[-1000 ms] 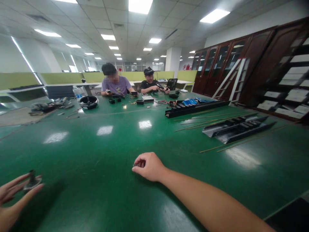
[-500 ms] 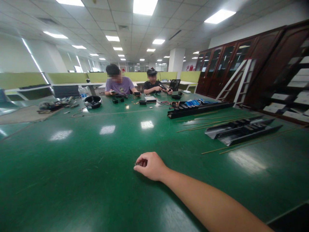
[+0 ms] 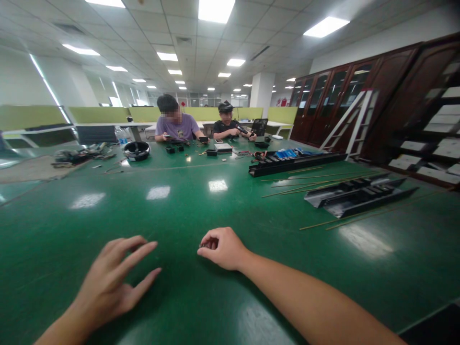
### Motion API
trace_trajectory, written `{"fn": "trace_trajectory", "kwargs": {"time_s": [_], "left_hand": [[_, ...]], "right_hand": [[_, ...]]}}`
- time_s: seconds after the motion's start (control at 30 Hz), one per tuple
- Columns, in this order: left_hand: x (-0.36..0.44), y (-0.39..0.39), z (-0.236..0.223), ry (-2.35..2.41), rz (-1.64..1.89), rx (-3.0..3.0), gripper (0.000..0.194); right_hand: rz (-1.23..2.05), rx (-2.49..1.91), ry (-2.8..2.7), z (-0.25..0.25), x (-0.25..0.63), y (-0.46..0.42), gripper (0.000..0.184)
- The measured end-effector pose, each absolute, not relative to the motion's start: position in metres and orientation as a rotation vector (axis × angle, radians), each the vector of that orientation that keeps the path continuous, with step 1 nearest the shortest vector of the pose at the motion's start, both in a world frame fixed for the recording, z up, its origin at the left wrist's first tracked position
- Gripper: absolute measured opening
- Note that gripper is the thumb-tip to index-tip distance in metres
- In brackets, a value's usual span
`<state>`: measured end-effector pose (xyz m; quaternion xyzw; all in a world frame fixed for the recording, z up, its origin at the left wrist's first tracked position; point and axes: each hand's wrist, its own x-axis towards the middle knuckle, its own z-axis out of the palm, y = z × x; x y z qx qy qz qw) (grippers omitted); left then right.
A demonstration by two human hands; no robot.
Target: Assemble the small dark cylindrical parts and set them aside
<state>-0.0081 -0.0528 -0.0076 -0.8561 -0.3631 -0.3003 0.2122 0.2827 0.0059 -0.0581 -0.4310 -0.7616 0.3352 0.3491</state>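
Note:
My left hand (image 3: 117,278) hovers over the green table (image 3: 172,211) with thumb and fingers spread, and nothing is between them. To its right, my right hand (image 3: 224,248) rests low at the tabletop with its fingers curled closed. Small dark metallic bits (image 3: 204,246) peek out between the thumb and fingers of that hand; they are too small to name, and most of them is hidden inside the hand.
Black metal channels (image 3: 359,194) and thin brass-coloured rods (image 3: 298,188) lie on the right. Another channel (image 3: 298,163) holds blue pieces farther back. Two people (image 3: 176,125) sit across the table among small black boxes. A black headset (image 3: 136,151) lies at back left.
A second ago my left hand held a dark flanged metal part at the lower left. It left view, then came back empty, nearer my right hand. My right hand stays in place.

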Motion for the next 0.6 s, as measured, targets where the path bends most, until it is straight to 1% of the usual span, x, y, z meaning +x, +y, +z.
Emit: {"fn": "trace_trajectory", "kwargs": {"time_s": [0.07,0.13,0.23,0.3,0.37,0.43,0.53,0.57,0.6], "left_hand": [[0.034,-0.032,-0.018,-0.864,-0.642,-2.546,0.043],[0.071,-0.013,-0.028,-0.748,-0.491,-2.647,0.038],[0.104,0.004,-0.038,-0.62,-0.514,-2.749,0.03],[0.11,0.007,-0.041,-0.592,-0.589,-2.76,0.026],[0.106,0.008,-0.04,-0.599,-0.628,-2.767,0.024],[0.094,0.006,-0.037,-0.629,-0.643,-2.77,0.022],[0.057,0.001,-0.024,-0.793,-0.769,-2.692,0.023],[0.039,-0.003,-0.018,-0.889,-0.856,-2.627,0.026],[0.021,-0.008,-0.012,-1.018,-0.869,-2.591,0.033]], "right_hand": [[0.885,-1.11,-1.981,-0.058,0.283,0.006,0.021],[0.855,-1.105,-2.015,-0.058,0.285,0.008,0.014],[0.745,-1.151,-2.064,-0.058,0.287,0.012,0.003],[0.706,-1.201,-2.068,-0.057,0.287,0.013,0.002],[0.74,-1.211,-2.063,-0.057,0.286,0.014,0.002],[0.856,-1.179,-2.038,-0.057,0.285,0.012,0.01],[1.032,-1.131,-1.974,-0.057,0.283,0.011,0.028],[1.053,-1.126,-1.966,-0.057,0.283,0.011,0.032],[1.057,-1.123,-1.97,-0.058,0.283,0.01,0.034]]}}
